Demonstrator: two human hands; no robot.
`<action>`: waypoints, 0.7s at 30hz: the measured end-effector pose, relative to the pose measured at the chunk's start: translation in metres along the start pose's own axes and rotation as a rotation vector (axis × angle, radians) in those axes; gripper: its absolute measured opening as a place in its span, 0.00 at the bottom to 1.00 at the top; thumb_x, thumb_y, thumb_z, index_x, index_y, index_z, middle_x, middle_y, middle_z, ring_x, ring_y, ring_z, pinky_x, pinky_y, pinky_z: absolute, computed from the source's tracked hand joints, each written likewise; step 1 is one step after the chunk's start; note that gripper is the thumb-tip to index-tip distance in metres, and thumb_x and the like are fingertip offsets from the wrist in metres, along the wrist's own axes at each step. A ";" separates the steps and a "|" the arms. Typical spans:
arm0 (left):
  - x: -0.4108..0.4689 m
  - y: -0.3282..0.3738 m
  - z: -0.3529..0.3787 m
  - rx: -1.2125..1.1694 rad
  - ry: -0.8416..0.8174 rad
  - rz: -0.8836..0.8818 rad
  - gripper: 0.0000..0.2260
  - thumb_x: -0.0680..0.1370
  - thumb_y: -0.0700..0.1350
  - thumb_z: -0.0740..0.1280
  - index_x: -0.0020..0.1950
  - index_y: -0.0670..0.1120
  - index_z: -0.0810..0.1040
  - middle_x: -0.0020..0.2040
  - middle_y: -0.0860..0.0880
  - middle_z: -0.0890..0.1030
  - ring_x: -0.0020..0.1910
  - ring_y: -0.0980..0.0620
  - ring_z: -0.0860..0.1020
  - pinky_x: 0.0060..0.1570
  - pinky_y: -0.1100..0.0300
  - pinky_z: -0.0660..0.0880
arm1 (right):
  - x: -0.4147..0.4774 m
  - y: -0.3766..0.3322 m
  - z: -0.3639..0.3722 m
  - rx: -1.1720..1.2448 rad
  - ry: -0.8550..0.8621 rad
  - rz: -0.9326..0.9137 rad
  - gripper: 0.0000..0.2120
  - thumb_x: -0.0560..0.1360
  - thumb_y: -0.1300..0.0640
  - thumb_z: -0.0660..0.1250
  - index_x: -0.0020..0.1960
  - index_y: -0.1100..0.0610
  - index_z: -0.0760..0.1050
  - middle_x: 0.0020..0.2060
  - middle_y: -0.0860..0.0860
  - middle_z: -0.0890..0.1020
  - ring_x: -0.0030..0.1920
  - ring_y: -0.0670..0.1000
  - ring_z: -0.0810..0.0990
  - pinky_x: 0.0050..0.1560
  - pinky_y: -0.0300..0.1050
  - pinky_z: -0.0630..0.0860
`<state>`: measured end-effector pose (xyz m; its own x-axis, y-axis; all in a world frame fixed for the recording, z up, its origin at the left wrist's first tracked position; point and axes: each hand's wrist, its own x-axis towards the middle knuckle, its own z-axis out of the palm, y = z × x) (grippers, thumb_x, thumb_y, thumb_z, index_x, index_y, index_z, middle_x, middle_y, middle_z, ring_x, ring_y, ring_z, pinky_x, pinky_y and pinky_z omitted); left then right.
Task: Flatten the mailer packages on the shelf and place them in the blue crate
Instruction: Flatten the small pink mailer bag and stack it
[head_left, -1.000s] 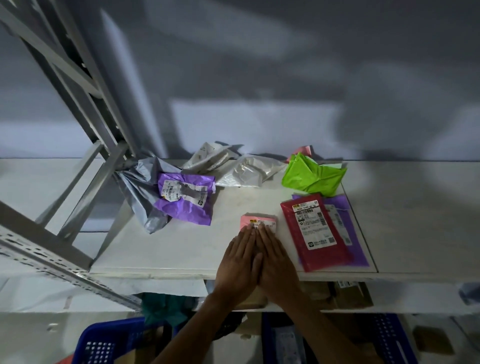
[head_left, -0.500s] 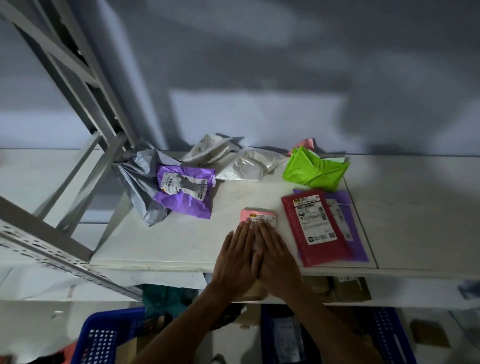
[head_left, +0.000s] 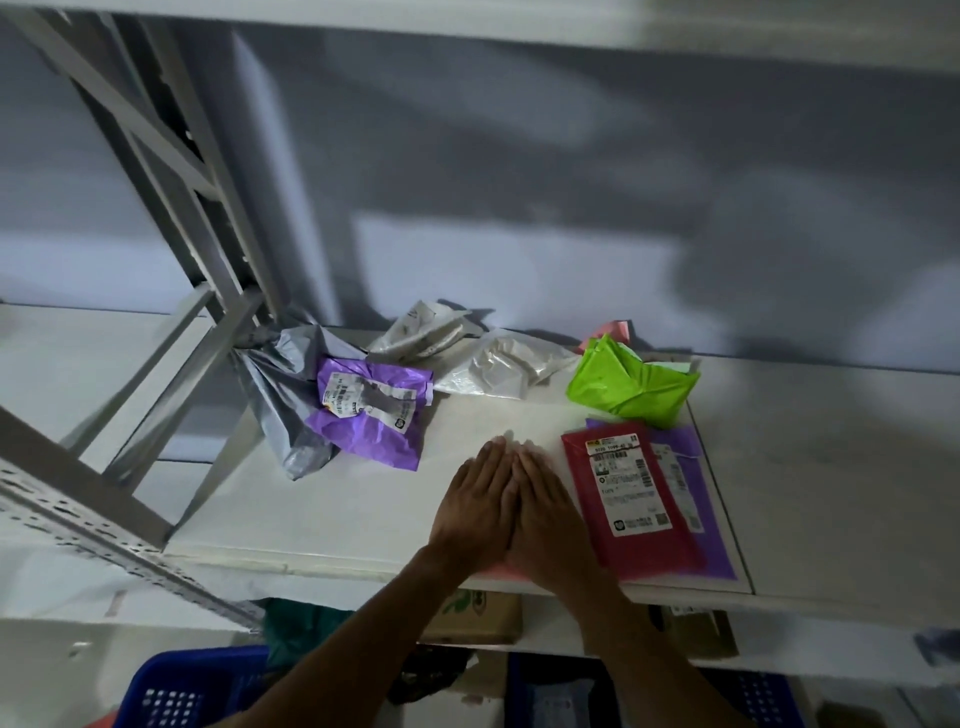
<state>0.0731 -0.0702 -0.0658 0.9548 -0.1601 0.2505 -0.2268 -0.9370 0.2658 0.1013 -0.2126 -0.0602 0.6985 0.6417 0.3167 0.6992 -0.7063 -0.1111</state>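
Observation:
My left hand (head_left: 480, 501) and my right hand (head_left: 553, 512) lie flat side by side, fingers straight, pressing a pink mailer (head_left: 496, 570) on the white shelf (head_left: 332, 509). The hands hide nearly all of it; only a pink strip shows near the shelf's front edge. Right of my hands a flat red mailer (head_left: 631, 499) lies on a flat purple mailer (head_left: 711, 519). Further back lie a crumpled green mailer (head_left: 631, 384), a crumpled purple mailer (head_left: 371, 410), a grey mailer (head_left: 283, 395) and two white mailers (head_left: 506, 364). Blue crates (head_left: 192, 691) sit below the shelf.
A grey metal rack upright with diagonal braces (head_left: 171, 171) stands at the left. A perforated rail (head_left: 78, 519) runs along the lower left. Cardboard boxes (head_left: 478, 618) sit on the level under the shelf. A grey wall closes the back.
Both hands slid forward over the pink mailer, covering its labelled far end that showed before. The camera shifted slightly.

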 end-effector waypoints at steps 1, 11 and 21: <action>0.001 0.000 0.003 0.003 -0.003 -0.009 0.24 0.85 0.48 0.56 0.80 0.41 0.61 0.81 0.42 0.58 0.81 0.45 0.54 0.76 0.45 0.62 | 0.000 0.001 0.001 0.014 0.018 -0.004 0.28 0.82 0.55 0.59 0.76 0.69 0.61 0.77 0.64 0.63 0.80 0.60 0.56 0.77 0.60 0.60; 0.019 -0.005 0.004 -0.065 0.073 -0.038 0.23 0.86 0.48 0.52 0.81 0.43 0.60 0.81 0.45 0.58 0.81 0.50 0.52 0.79 0.49 0.53 | 0.009 0.015 0.015 -0.038 -0.104 0.053 0.30 0.83 0.49 0.48 0.80 0.64 0.52 0.81 0.61 0.53 0.81 0.58 0.48 0.79 0.58 0.55; 0.018 -0.002 -0.006 -0.025 -0.040 -0.046 0.24 0.86 0.50 0.49 0.80 0.41 0.62 0.80 0.42 0.59 0.81 0.45 0.54 0.78 0.47 0.58 | 0.014 0.015 -0.003 -0.075 -0.137 0.057 0.38 0.78 0.43 0.58 0.79 0.65 0.58 0.79 0.62 0.60 0.80 0.60 0.55 0.77 0.60 0.59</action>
<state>0.0899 -0.0689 -0.0560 0.9711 -0.1296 0.2004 -0.1866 -0.9357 0.2994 0.1209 -0.2152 -0.0541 0.7543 0.6315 0.1795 0.6483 -0.7595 -0.0525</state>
